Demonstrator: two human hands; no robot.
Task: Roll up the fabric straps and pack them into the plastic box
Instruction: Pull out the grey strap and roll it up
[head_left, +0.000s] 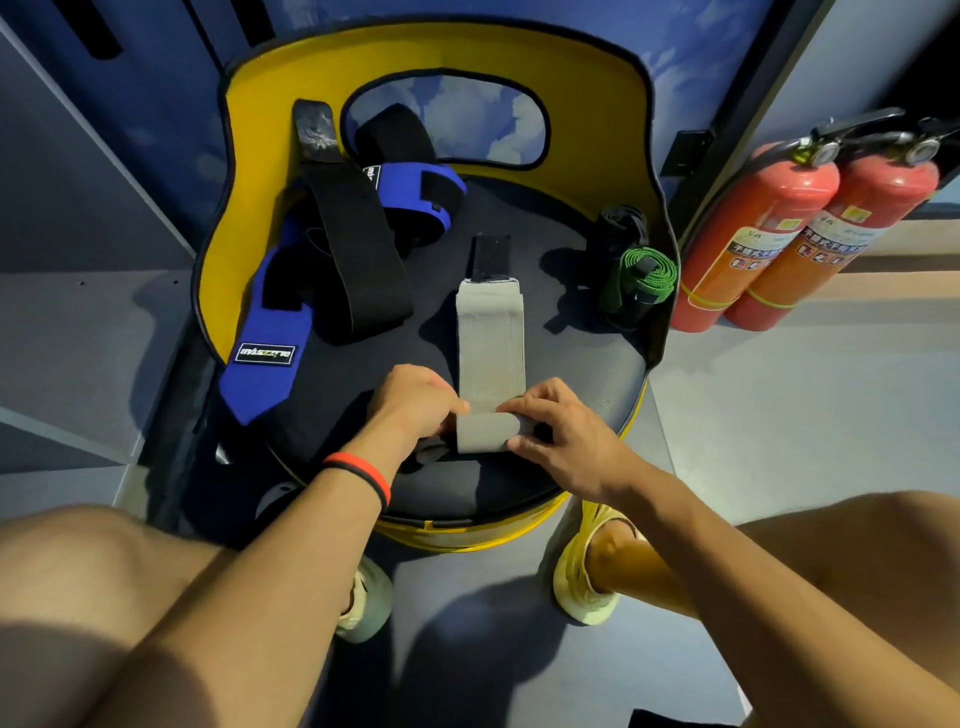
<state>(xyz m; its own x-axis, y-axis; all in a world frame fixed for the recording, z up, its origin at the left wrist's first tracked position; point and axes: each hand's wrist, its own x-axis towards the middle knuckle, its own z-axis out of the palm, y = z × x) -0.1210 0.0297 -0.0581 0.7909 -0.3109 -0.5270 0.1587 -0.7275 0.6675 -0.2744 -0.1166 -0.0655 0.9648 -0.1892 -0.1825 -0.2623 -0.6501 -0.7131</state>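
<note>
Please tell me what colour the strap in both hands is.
The fabric strap is grey, seen in the head view.

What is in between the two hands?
In the head view, the folded-over near end of the grey strap sits between the left hand and right hand.
</note>
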